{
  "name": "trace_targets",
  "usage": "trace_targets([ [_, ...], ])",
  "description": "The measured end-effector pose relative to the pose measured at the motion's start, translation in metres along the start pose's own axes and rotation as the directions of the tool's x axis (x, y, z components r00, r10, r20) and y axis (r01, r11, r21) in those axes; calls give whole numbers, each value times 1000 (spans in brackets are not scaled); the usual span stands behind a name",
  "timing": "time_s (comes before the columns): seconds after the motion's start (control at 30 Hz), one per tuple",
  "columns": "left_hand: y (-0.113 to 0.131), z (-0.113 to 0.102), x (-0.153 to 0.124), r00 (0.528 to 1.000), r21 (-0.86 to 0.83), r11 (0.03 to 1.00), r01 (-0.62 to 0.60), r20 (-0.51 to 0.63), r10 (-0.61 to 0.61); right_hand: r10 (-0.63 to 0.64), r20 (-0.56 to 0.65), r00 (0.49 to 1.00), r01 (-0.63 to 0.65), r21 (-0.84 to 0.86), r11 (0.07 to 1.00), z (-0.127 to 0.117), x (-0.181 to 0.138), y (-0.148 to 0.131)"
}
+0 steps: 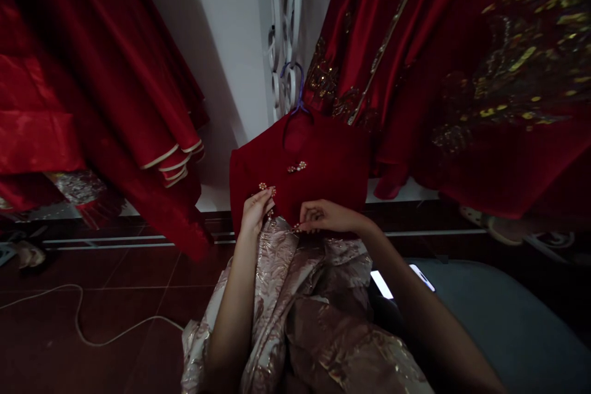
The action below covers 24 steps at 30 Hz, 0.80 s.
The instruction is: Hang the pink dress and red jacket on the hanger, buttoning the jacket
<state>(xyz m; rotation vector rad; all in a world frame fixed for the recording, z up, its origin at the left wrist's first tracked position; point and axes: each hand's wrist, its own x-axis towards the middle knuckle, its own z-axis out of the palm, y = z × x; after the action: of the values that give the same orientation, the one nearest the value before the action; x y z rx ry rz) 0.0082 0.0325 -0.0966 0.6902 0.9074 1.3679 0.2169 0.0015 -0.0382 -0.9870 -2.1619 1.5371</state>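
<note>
A dark red garment (332, 160) hangs on a blue hanger (295, 89) hooked to a white ornate rail. Small pearl-like button clasps (297, 167) sit on its front. My left hand (255, 209) pinches the red fabric's lower left edge, right by another clasp (264, 186). My right hand (323, 217) has its fingers closed on the lower hem, pinching something small that I cannot make out. Below both hands a pale pink-and-gold brocade skirt part (305, 308) drapes down over my lap.
Red satin dresses (115, 86) hang at the left, and gold-embroidered ones (508, 74) at the right. A lit phone (401, 280) lies on a grey seat (498, 320) beside my right arm. A white cable (83, 326) runs across the dark red tiled floor.
</note>
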Motion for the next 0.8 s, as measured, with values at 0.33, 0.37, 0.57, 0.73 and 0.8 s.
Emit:
trace_targets([
  [0.33,-6,4,2,978,117,990,-83,-183,103,-39,-13,999,37,-99,994,11,7,4],
  [0.37,-7,4,1,977,117,990,-85,-186,106,-25,-11,1000,24,-90,996,10,6,3],
  [0.57,-6,11,-5,987,164,985,-49,-142,73,17,9,1000,-16,-121,993,-4,-8,-6],
  [0.73,36,35,-2,967,550,796,-252,180,181,118,104,988,-94,-217,972,-29,-40,-19],
  [0.8,62,50,3,857,668,537,-515,413,308,156,125,980,-125,-227,966,-37,-54,-23],
])
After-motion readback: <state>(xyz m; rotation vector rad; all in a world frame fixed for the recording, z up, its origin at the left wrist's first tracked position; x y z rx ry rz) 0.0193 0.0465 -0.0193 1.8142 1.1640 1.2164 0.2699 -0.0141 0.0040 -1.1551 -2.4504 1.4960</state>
